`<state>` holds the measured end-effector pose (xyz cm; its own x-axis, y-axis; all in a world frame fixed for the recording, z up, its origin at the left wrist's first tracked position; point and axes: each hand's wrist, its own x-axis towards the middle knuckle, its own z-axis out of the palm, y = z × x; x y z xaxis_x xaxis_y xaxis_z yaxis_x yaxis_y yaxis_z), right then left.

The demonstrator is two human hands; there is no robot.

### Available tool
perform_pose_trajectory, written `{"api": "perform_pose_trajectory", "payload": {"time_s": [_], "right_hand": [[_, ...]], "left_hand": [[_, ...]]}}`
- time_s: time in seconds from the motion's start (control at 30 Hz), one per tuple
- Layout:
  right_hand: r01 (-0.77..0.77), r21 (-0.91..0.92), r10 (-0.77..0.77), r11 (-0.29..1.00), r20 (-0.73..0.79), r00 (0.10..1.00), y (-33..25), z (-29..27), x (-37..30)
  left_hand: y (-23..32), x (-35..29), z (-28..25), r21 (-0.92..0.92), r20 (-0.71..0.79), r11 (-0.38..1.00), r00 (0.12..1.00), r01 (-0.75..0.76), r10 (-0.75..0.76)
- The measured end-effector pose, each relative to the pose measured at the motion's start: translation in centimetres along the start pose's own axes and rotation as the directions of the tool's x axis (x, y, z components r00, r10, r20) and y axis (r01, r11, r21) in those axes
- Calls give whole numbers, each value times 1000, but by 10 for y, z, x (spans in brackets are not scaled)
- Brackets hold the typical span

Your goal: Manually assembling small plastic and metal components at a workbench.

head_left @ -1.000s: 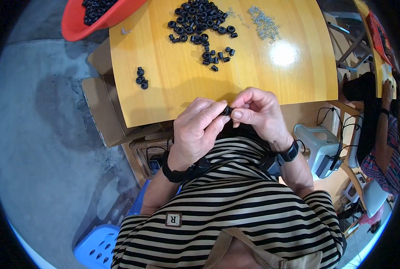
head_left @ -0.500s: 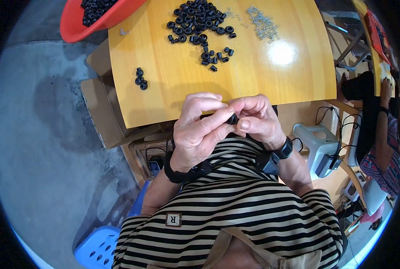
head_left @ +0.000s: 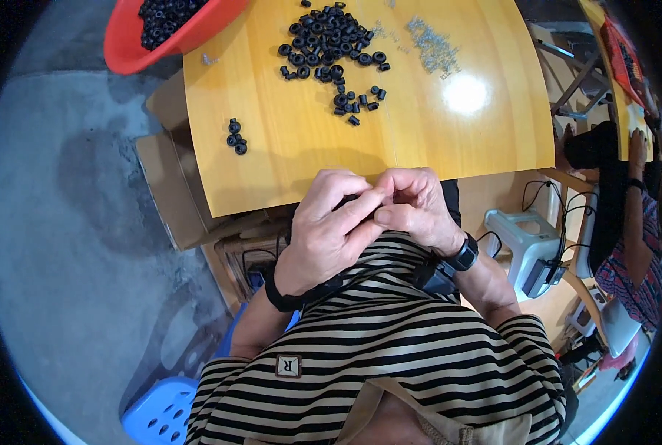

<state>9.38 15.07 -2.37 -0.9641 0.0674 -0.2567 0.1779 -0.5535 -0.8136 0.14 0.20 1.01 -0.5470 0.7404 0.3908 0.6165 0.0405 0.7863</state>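
My left hand [head_left: 337,219] and my right hand [head_left: 418,208] meet just off the table's near edge, fingertips pressed together. Between them is a small black rubber-like part, now almost wholly covered by my fingers; it showed more plainly half a second ago. Both hands are closed in a pinch. Beyond them on the table lies a pile of black ring-shaped and spool-shaped parts [head_left: 331,37], with a looser group of small black parts [head_left: 353,104] on its near side. Several more black parts [head_left: 236,139] sit apart at the left.
A small heap of clear or silvery pieces [head_left: 431,46] lies on the yellow wooden table [head_left: 301,156]. A red basin [head_left: 116,44] of black parts stands at the far left. Beside the table are a cardboard box [head_left: 160,178], a white stool [head_left: 520,230] and another person's arm [head_left: 635,215].
My hands have drawn closer together, and the black part between my fingertips has become hidden. The table and its parts appear slightly lower in the picture.
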Motion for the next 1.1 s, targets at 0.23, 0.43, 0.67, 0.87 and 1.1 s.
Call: {"api": "perform_pose_trajectory", "payload": {"time_s": [0.23, 0.43, 0.67, 0.87, 1.1], "right_hand": [[-73, 31, 70, 997, 89, 994, -1, -1, 0], [-160, 79, 147, 984, 145, 978, -7, -3, 2], [-270, 92, 241, 959, 244, 939, -10, -3, 11], [-167, 99, 140, 981, 232, 963, 1, -6, 12], [-133, 163, 102, 978, 188, 977, 3, 2, 9]], "left_hand": [[0, 0, -4, 11, 13, 994, 994, -106, 106], [-4, -2, -1, -8, 0, 992, 992, -128, 128], [-6, -6, 2, -6, -6, 993, 993, -121, 121], [-4, -5, -1, 28, -16, 1000, 1000, 5, -4], [-7, -9, 3, 8, -13, 1000, 999, -29, 29]]}}
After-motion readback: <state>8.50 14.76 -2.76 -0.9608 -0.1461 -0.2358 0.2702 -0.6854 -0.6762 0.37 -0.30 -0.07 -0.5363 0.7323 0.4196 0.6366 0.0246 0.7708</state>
